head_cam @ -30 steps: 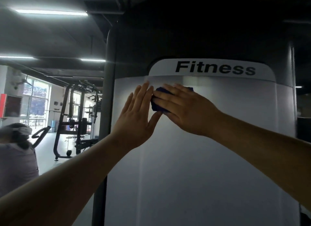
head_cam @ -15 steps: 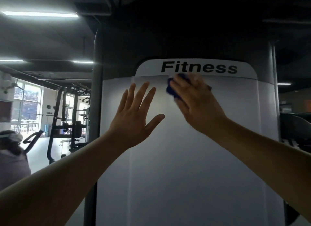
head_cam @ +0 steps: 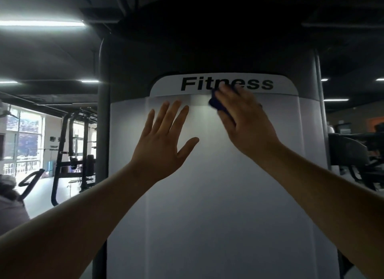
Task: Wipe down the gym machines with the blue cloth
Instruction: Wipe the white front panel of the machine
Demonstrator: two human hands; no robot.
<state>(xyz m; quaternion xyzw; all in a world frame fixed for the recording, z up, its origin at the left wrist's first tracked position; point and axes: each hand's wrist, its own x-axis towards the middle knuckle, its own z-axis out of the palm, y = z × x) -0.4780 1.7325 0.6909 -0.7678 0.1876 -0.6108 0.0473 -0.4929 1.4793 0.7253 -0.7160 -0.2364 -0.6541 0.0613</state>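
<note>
Blue cloth (head_cam: 218, 106) is bunched up under the right grip (head_cam: 247, 121), only a dark blue wad of it peeking out on the thumb side. That bare hand presses it flat against the white shroud (head_cam: 207, 195) of the gym machine (head_cam: 187, 56), right at the seam where the shroud meets the white label strip (head_cam: 166, 87) with "Fitness" in black letters. Fingertips overlap the bottom of the "n" and "e". Fingers look pretty much straight, laid over the cloth rather than wrapped round it, though that hand is blurry.

Left grip (head_cam: 164, 141) is splayed flat, fingers spread and pointing up, thumb out to the right, holding nothing. It's up in front of the shroud just left of the other one, a gap between them; can't tell whether the palm actually touches the panel.

Grey upright post (head_cam: 104, 123) runs along the shroud's left edge. Behind it on the left there's a black rack (head_cam: 70, 150) by a bright window (head_cam: 22, 137), and part of another person (head_cam: 10, 208) at the lower left corner. Strip lights (head_cam: 41, 23) glow on the dark ceiling, and more dark equipment (head_cam: 353, 154) sits off to the right.
</note>
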